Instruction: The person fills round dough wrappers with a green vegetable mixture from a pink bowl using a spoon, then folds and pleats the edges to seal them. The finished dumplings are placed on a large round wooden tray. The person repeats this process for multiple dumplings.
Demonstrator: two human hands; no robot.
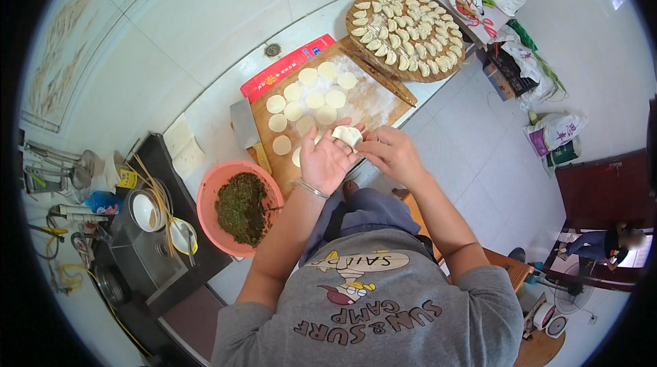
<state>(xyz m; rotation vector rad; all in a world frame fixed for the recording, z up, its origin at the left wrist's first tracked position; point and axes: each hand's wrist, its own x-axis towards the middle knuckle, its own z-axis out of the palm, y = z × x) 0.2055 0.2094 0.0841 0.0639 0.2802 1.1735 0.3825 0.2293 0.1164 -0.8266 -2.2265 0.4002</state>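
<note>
Between my two hands is a folded dumpling [348, 136]. My left hand [324, 163] is palm up and cradles it at the fingers. The fingertips of my right hand [393, 153] are closed on its right edge. Just beyond, a floured wooden board [373, 103] carries several round dough wrappers [314, 99]. To the left of my left forearm stands a pink bowl [206, 207] of dark green chopped filling [241, 208], with a utensil's handle at its right side.
A round board [418, 77] covered with shaped dumplings [404, 28] lies at the far right. A cleaver [243, 123] rests along the wooden board's left edge, near a red box [291, 66]. A sink [154, 264] is at left; another person [599, 245] appears far right.
</note>
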